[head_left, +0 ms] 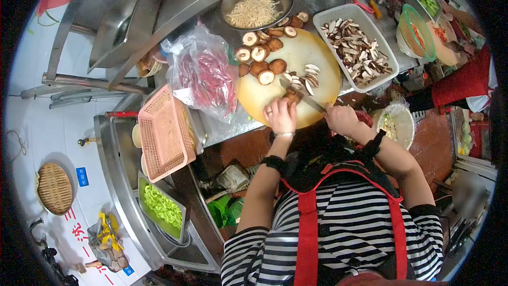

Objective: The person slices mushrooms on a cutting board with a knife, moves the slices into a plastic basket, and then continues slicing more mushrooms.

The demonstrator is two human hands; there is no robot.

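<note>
My right hand [340, 118] is wrapped round the handle of a kitchen knife [312, 103], whose blade points to the upper left over a round cutting board [323, 63]. Against the blade, the fingers of my left hand [280, 115] press down on a brown shiitake mushroom [292, 94]. Cut mushroom slices [308, 80] lie just beyond the knife. Several whole shiitake mushrooms [259, 68] with stems cut off sit along the board's left and far side. To the right, a white basket [392, 63] holds many mushroom slices [357, 50].
A bowl of pale strips [255, 10] stands behind the board. Left are a plastic bag of red contents [209, 74] and a pink basket [165, 132]. A tray of chopped greens [160, 206] rests lower left. A person's red sleeve [465, 82] shows at right, near a green-rimmed bowl [415, 34].
</note>
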